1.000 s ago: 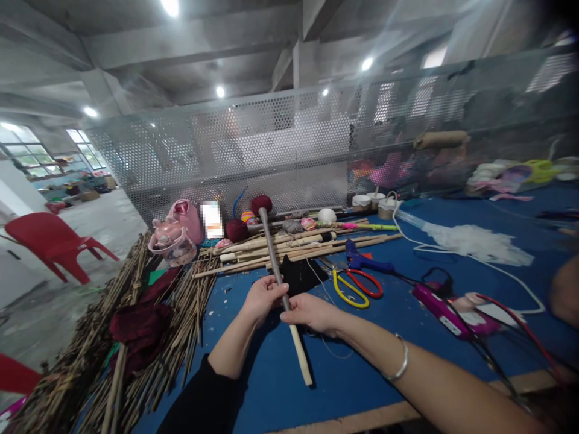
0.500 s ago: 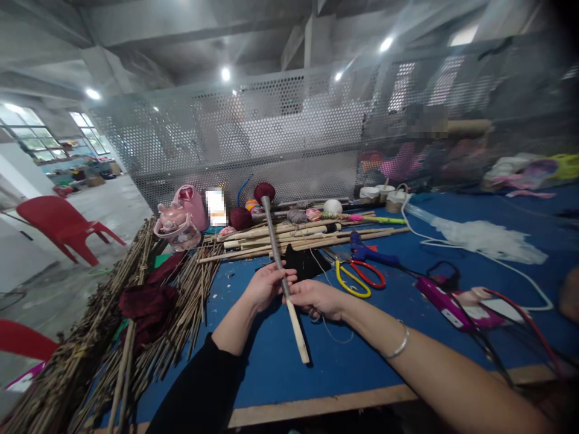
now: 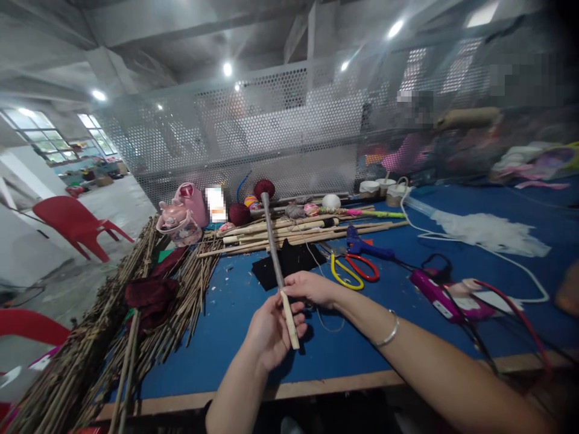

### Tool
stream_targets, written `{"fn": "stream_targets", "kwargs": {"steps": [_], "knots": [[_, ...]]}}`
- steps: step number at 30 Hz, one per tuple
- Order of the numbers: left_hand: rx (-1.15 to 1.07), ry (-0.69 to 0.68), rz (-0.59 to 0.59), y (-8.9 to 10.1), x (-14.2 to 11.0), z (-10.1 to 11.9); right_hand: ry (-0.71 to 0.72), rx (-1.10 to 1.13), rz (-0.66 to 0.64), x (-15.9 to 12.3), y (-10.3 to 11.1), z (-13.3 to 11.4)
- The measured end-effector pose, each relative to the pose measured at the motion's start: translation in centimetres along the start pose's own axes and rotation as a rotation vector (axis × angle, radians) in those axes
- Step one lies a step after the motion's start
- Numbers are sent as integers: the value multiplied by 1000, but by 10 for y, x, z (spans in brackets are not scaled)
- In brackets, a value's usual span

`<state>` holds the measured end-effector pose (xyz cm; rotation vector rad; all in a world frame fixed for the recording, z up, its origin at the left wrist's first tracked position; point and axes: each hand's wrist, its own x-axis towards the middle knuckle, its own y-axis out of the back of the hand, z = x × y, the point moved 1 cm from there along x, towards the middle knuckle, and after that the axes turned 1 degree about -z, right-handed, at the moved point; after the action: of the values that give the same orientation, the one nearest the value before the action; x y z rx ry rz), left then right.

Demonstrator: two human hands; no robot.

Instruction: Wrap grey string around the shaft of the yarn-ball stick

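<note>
A long wooden stick point(image 3: 289, 319) slants away from me, its bare pale end nearest. Grey yarn wrapping point(image 3: 272, 244) covers most of its length, and a dark red ball point(image 3: 263, 188) appears at its far end. Curled round the bare end from below is my left hand point(image 3: 274, 334), palm partly upward. My right hand point(image 3: 312, 289) pinches the stick where the grey wrapping stops. A thin grey thread point(image 3: 332, 330) hangs in a loop below the right hand, and another length runs back toward a grey yarn ball point(image 3: 295, 211). Black cloth point(image 3: 265, 274) lies beneath the stick.
Scissors point(image 3: 346, 280) with yellow and red handles and a blue glue gun point(image 3: 368, 249) lie right of centre. Behind are several pale sticks point(image 3: 244, 247). Bundled twigs point(image 3: 181, 301) cover the left; a purple power strip point(image 3: 434, 295) and white plastic point(image 3: 493, 235) sit right.
My left hand has slid down the stick from the wrapped part to the bare end and turned its palm up. My right hand has stayed at the wrapping's edge.
</note>
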<state>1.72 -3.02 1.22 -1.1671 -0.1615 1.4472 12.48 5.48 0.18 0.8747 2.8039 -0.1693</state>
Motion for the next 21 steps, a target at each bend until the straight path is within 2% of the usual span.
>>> {"fn": "stream_targets", "kwargs": {"steps": [3,7,11,15,19,21], "knots": [[4,8,-53,1,9,-3,-5,-49,52,2,0,3],[-7,-28,-37,4,20,-3,-7,-43,47,2,0,4],[-45,-84,-26,6,20,-5,27,-3,66,-1,1,-2],[-47,-133,11,5,18,-7,42,15,67,-1,4,-1],[-55,-153,80,5,15,-3,63,-64,81,0,10,0],[-78,-149,98,7,11,2,45,-105,39,-5,15,-5]]}}
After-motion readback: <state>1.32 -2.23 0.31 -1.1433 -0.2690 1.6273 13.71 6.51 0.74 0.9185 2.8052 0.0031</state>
